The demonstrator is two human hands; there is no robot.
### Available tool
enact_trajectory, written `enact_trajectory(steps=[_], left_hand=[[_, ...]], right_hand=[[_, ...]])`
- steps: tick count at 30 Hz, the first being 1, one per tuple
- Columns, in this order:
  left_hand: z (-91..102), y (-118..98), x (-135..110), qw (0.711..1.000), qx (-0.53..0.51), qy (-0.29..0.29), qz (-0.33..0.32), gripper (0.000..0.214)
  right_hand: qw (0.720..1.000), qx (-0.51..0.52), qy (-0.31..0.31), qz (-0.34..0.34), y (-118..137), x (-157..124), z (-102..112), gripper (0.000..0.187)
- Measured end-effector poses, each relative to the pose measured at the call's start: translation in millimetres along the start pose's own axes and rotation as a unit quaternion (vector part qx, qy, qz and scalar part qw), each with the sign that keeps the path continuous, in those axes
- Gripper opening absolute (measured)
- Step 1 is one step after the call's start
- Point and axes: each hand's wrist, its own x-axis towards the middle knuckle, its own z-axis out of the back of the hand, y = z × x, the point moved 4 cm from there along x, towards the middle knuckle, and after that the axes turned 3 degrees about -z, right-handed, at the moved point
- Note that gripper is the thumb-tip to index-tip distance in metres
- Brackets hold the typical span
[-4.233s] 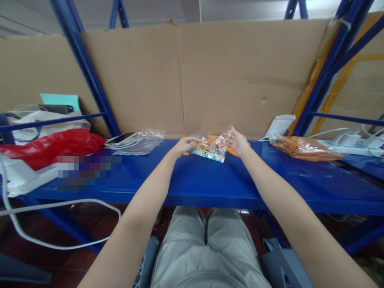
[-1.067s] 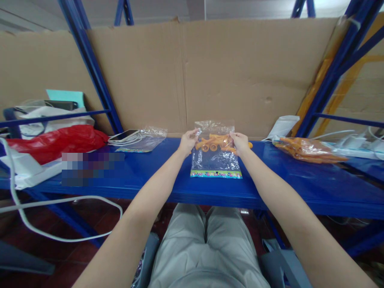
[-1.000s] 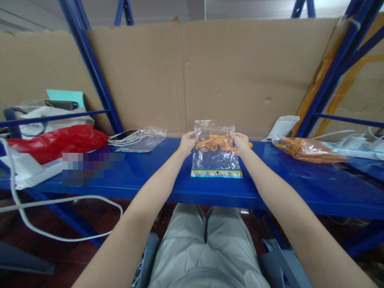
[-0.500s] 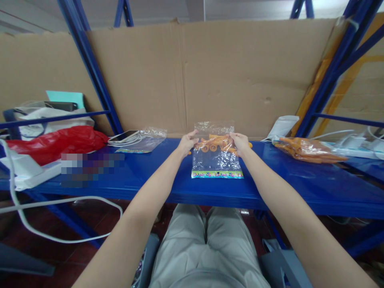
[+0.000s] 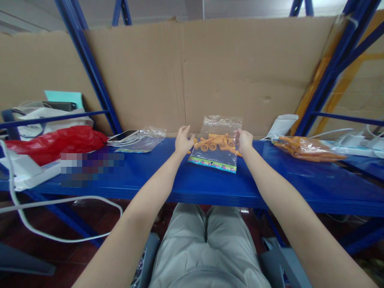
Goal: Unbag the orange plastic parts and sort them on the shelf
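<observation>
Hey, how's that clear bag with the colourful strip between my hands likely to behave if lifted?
The clear bag will probably be floppy, since it looks thin and wrinkled. It may feel slippery, judging by its glossy highlights. It's likely light, being transparent film, but whether the orange pieces are inside or underneath isn't clear.

**Lighting and Clarity: Diffuse Light, Local Glare, Soft Detail**

You are working under muted, diffuse indoor light; the brightest patch is glowing at upper right, above the cardboard (image 5: pixel 255 72). Glare is speckling the clear bag (image 5: pixel 213 155) and the orange-filled bag (image 5: pixel 306 148), while a faint sheen is spreading over the blue shelf (image 5: pixel 144 172). Beneath it, the floor (image 5: pixel 78 260) is sinking into shadow. Your wide lens is stretching shapes toward the borders. Fine detail is softening throughout, and a pixelated block (image 5: pixel 90 170) is masking an area at left.
</observation>
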Motion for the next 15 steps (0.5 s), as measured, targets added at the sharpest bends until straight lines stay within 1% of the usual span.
enact_trajectory(steps=[2, 4, 6, 8, 10, 13, 15], left_hand=[[-8.0, -15.3, -5.5, 0.995, 0.008, 0.043, -0.092, 0.063], [-19.6, -35.3, -14.8, 0.976, 0.004, 0.106, -0.188, 0.077], [-31.0, -53.3, -25.3, 0.953, 0.004, 0.167, -0.252, 0.091], [-39.3, -66.0, -34.2, 0.934, 0.015, 0.213, -0.286, 0.102], [-43.2, -73.0, -40.3, 0.919, 0.031, 0.249, -0.304, 0.104], [-41.1, -76.5, -44.6, 0.906, 0.058, 0.278, -0.314, 0.093], [-36.9, -78.2, -45.3, 0.904, 0.069, 0.276, -0.319, 0.080]], right_hand=[[1.000, 0.026, -0.009, 0.010, 5.3, 0.7, 1.3, 0.033], [0.998, 0.050, -0.021, 0.027, 11.2, 2.0, 1.7, 0.032], [0.996, 0.072, -0.033, 0.047, 17.4, 3.7, 1.7, 0.030], [0.993, 0.091, -0.031, 0.065, 23.1, 5.5, 1.2, 0.029], [0.991, 0.103, -0.027, 0.078, 27.1, 7.7, 1.6, 0.027], [0.990, 0.107, -0.032, 0.081, 28.9, 12.8, 5.5, 0.023], [0.990, 0.111, -0.039, 0.075, 27.9, 17.6, 9.9, 0.020]])
